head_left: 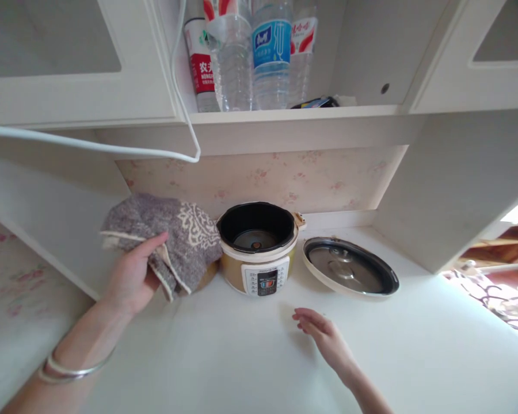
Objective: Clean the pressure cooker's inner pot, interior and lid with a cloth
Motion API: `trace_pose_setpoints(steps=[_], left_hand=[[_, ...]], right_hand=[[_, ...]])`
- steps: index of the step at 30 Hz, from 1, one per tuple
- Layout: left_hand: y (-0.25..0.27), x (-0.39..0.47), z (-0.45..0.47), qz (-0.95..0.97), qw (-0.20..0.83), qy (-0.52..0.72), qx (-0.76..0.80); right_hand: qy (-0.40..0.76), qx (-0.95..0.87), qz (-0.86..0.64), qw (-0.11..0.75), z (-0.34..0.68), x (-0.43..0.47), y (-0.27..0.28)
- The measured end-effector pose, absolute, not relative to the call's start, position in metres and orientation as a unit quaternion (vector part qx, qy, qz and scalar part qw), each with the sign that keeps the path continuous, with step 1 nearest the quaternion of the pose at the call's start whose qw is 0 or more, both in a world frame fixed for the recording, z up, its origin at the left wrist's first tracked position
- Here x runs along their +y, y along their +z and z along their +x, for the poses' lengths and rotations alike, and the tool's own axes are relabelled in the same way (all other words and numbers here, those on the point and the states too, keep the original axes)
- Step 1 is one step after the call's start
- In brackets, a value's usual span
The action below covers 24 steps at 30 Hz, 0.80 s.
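A folded grey-purple towel [155, 221] with a cream pattern is gripped in my left hand [133, 273], thumb on top. The towel hangs beside the left side of an electric cooker [233, 267], hiding part of a tan object behind it. The cooker has no lid on, and its dark inside shows a small round spot at the bottom. To its right lies the lid [349, 267], inner side up, on the white counter. My right hand [319, 330] hovers over the counter in front of the cooker, fingers stretched out, holding nothing.
Overhead, an open cupboard shelf [362, 112] bears several plastic bottles [271, 57]. A white cable [90, 148] hangs across the upper left. Side panels [457, 190] close in the white counter [233, 356] left and right. Flowered paper covers the back wall [259, 178].
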State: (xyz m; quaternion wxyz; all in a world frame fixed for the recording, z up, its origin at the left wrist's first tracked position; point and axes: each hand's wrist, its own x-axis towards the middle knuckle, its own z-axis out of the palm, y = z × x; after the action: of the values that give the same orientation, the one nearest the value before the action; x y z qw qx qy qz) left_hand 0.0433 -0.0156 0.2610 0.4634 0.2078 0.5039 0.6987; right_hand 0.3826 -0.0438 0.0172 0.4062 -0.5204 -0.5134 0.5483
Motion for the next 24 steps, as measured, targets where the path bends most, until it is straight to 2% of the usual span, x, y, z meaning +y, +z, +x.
trace_pose_setpoints(steps=[5, 9, 15, 19, 21, 24], left_hand=[[0.298, 0.055, 0.080, 0.361, 0.462, 0.689, 0.426], [0.292, 0.109, 0.111, 0.454, 0.482, 0.600, 0.448], [0.251, 0.143, 0.150, 0.580, 0.545, 0.368, 0.482], [0.245, 0.135, 0.159, 0.648, 0.576, 0.135, 0.479], [0.248, 0.135, 0.157, 0.680, 0.559, 0.023, 0.475], [0.250, 0.148, 0.147, 0.746, 0.447, -0.066, 0.489]], right_hand=[[0.411, -0.588, -0.577, 0.391, 0.390, -0.061, -0.002], [0.328, -0.640, -0.577, 0.388, 0.383, -0.070, -0.003], [0.288, -0.666, -0.573, 0.382, 0.381, -0.068, 0.000], [0.273, -0.683, -0.566, 0.374, 0.381, -0.067, 0.000], [0.265, -0.691, -0.563, 0.368, 0.380, -0.066, -0.002], [0.254, -0.704, -0.555, 0.364, 0.379, -0.064, -0.006]])
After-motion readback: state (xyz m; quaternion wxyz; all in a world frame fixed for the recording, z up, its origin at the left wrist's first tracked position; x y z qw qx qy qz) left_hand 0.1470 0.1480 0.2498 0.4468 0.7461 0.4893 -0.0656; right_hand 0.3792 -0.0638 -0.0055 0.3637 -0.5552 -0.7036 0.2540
